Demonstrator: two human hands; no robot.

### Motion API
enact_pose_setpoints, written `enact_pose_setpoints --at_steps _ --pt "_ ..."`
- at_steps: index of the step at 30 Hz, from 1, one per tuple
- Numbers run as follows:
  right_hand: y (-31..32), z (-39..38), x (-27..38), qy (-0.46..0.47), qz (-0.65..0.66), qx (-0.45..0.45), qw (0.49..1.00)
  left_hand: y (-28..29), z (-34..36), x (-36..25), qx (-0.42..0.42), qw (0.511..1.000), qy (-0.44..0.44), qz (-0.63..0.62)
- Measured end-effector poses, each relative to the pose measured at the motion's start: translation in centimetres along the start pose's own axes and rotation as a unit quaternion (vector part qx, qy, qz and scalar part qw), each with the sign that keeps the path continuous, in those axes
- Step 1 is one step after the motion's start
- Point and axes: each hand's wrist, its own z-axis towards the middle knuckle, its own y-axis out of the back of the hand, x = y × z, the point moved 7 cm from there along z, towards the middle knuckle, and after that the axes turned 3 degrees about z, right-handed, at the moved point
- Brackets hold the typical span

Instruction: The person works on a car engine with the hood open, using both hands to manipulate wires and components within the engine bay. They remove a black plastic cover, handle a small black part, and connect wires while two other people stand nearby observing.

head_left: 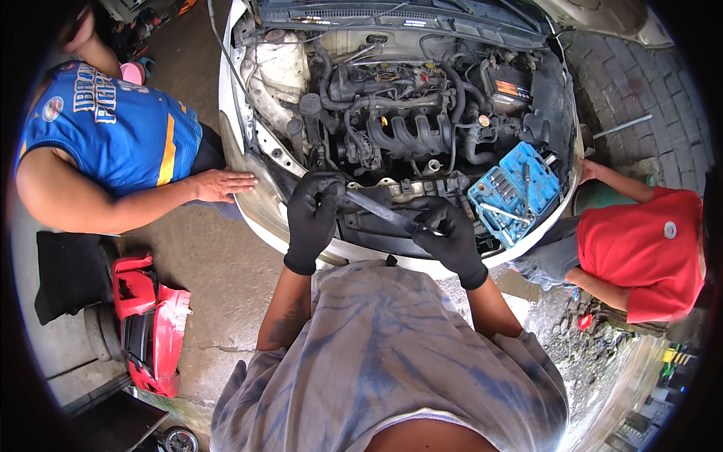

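The gloved left hand (310, 217) and gloved right hand (450, 237) are holding a flat metal bar (380, 210) above the front edge of the white car's (280, 68) open engine bay, the left fingers grasping its bright end and the right fingers grasping its dark end. Access is appearing complete, since the engine (410, 135) is lying exposed and the blue tool case (544, 184) is resting open at the bay's right front corner. The bar is seemingly engaging no part, so its application is probably remaining; no finished repair is showing.
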Motion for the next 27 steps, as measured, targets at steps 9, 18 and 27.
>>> enact_pose_setpoints --at_steps 9,18,27 --pt "-1.4 1.1 0.4 0.031 -0.351 0.141 0.925 -0.6 -1.9 2.0 0.002 1.000 0.015 0.022" --pt "-1.6 1.8 2.0 0.070 -0.198 0.196 0.958 1.0 -0.7 1.3 0.010 1.000 0.000 -0.018" --pt "-2.0 3.9 8.0 0.133 -0.427 0.217 0.868 -0.6 -4.9 8.1 0.023 0.948 0.236 -0.212"
